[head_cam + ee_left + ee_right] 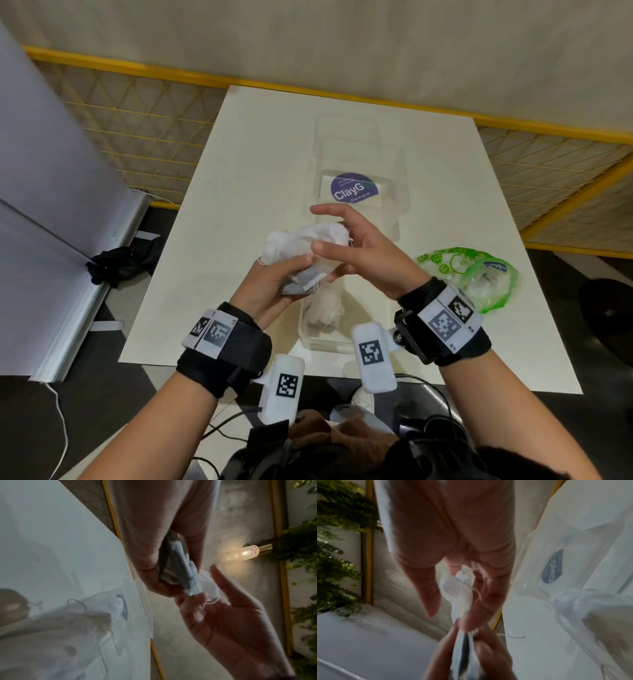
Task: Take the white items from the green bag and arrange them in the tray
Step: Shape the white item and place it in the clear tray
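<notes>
left hand is gripping a crumpled white fabric pouch above the clear plastic tray, right hand is touching it with fingers spread, green printed plastic bag lying well right; next, judged: lowering it beside the pouch already placed.

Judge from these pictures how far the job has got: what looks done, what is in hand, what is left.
Done: one white item already lies in the near end of the clear tray. In hand: the left hand grips another white item above the tray, while the right hand touches it with straight fingers. Left: the green bag on the table still seems to hold something white; how much is unclear.
</notes>
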Tool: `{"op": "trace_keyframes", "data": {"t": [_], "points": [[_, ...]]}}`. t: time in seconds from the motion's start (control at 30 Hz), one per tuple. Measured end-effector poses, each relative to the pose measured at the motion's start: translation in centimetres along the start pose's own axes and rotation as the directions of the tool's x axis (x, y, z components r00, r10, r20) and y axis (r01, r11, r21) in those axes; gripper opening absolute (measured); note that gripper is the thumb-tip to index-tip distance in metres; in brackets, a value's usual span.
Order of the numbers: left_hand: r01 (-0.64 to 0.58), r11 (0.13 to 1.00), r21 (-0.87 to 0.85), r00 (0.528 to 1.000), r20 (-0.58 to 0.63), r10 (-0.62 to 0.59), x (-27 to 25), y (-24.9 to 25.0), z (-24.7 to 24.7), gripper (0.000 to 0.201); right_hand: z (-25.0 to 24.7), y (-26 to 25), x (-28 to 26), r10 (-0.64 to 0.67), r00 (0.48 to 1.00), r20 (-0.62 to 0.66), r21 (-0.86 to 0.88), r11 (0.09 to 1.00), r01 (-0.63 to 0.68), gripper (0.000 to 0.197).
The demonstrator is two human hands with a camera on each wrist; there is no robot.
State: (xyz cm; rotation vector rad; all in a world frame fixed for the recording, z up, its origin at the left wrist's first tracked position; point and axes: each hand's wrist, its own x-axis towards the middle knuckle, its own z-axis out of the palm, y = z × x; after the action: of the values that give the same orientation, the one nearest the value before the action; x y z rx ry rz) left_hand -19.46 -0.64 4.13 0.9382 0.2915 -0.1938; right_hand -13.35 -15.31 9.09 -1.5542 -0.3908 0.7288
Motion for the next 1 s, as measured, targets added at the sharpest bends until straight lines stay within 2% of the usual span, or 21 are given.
{"op": "trace_keyframes", "data": {"t": [0.1,0.17,0.3,0.43,0.5,0.57,0.63,0.67,0.73,0.83,0.93,1.0], "points": [[-0.004,1.000,-0.012,1.000,0.021,0.005,0.0,0.2,-0.5,0.036,-0.6,-0.7,0.1,-0.052,0.998,-0.030,-0.104,0.993,0.049,0.019],[0.027,0.998,-0.055,0.999,0.029,-0.025,0.1,0.1,-0.8,0.030,-0.9,-1.3,0.1,-0.068,0.997,-0.035,-0.114,0.991,0.064,0.014],[0.031,0.998,-0.048,1.000,0.005,-0.030,0.1,0.1,-0.2,0.020,-1.0,-2.4,0.1,-0.105,0.991,0.078,-0.258,0.959,0.121,0.022],[-0.019,0.998,-0.065,0.999,0.039,0.022,-0.3,0.3,-0.2,0.024,-1.0,-3.0,0.1,-0.157,0.979,0.133,-0.479,0.854,0.202,0.017],[-0.050,0.994,-0.095,0.996,0.074,0.058,-0.4,0.4,-0.7,0.029,-1.5,-3.1,0.2,-0.123,0.986,0.115,-0.480,0.862,0.163,0.017],[-0.081,0.983,-0.165,0.993,0.073,0.094,-0.4,0.4,-1.2,0.048,-1.9,-3.1,0.2,-0.075,0.992,0.104,-0.435,0.893,0.113,0.019],[-0.137,0.969,-0.205,0.988,0.044,0.148,-0.3,0.5,-1.5,0.059,-2.2,-3.1,0.1,-0.042,0.995,0.091,-0.393,0.916,0.075,0.022],[-0.159,0.966,-0.202,0.985,0.027,0.168,-0.3,0.5,-1.6,0.057,-2.2,-3.1,0.0,-0.032,0.996,0.083,-0.372,0.926,0.061,0.023],[-0.194,0.970,-0.143,0.980,0.009,0.198,-0.4,0.8,-1.4,0.040,-2.4,-3.1,0.1,-0.014,0.998,0.057,-0.343,0.939,0.033,0.026],[-0.185,0.980,-0.068,0.983,0.005,0.186,-0.4,0.7,-1.2,0.022,-2.5,-3.2,0.1,0.021,0.999,0.036,-0.338,0.941,-0.008,0.031],[-0.186,0.983,-0.014,0.983,0.003,0.186,-0.5,0.5,-1.1,0.045,-2.2,-3.4,0.2,0.038,0.999,0.030,-0.351,0.936,-0.025,0.035],[-0.177,0.984,0.025,0.984,0.006,0.177,-0.6,0.5,-1.2,0.053,-2.2,-3.5,0.2,0.038,0.999,0.006,-0.371,0.928,-0.033,0.035]]}}
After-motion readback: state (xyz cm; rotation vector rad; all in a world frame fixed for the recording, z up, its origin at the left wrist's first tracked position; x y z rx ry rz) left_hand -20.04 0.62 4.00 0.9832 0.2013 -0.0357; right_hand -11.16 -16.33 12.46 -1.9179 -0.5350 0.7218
